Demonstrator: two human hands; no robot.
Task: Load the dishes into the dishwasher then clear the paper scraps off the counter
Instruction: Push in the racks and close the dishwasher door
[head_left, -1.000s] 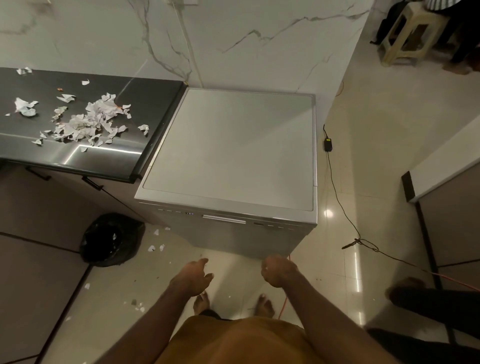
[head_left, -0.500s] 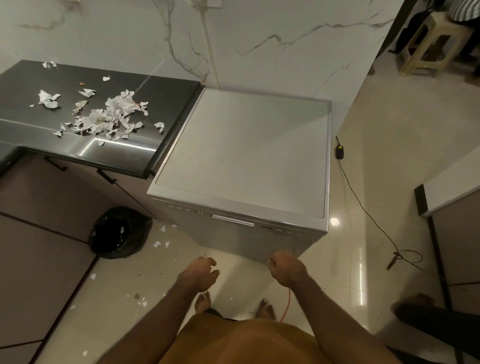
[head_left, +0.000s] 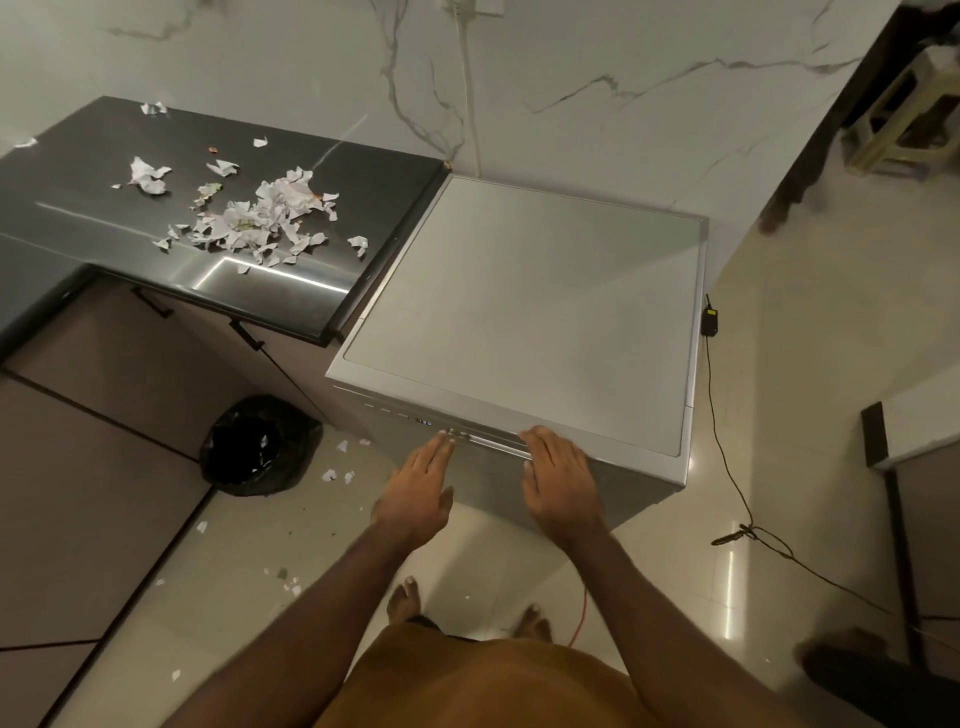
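A silver dishwasher (head_left: 524, 317) stands against the marble wall with its door shut. My left hand (head_left: 421, 483) and my right hand (head_left: 561, 478) are stretched out flat, fingers straight, with the fingertips at the handle strip (head_left: 493, 441) along the top front edge. Both hands hold nothing. A heap of white paper scraps (head_left: 260, 218) lies on the dark counter (head_left: 363, 218) to the left of the dishwasher. No dishes are in view.
A black rubbish bag (head_left: 260, 447) sits on the floor below the counter, with a few paper scraps (head_left: 337, 473) around it. A black cable (head_left: 727, 457) runs along the floor on the right. A plastic stool (head_left: 904, 124) stands at the far right.
Both hands have risen from loosely curled near my waist to flat and outstretched at the dishwasher's top front edge. The view has shifted closer and to the left.
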